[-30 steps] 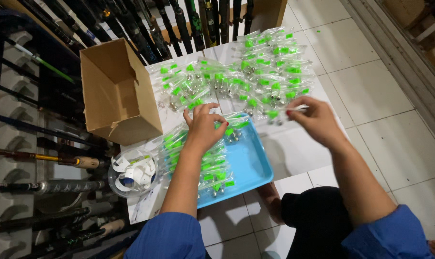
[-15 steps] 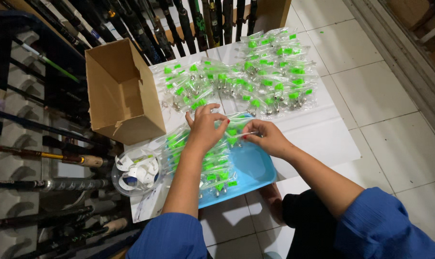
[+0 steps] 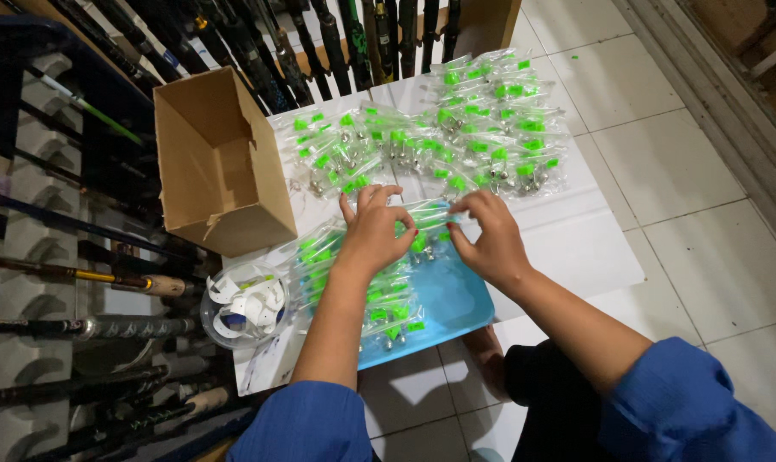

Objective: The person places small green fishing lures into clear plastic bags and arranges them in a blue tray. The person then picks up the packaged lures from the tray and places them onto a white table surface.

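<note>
Clear plastic packets with green tags (image 3: 422,224) sat pinched between both hands, the left hand (image 3: 372,233) and right hand (image 3: 489,241) each closed in a grip on them over the light blue plastic tray (image 3: 456,304). Beyond the grip, more tagged packets (image 3: 456,137) covered the white bench (image 3: 576,248). Left of it stood an open brown cardboard box (image 3: 221,167).

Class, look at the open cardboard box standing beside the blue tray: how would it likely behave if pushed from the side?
The cardboard box stands tall, already leaning, with open flaps, so it would probably tip rather than slide. What shows of its inside looks empty, so it is likely light. Its thin walls would likely dent under a firm push. Neither the left hand nor the right hand touches it.
</note>
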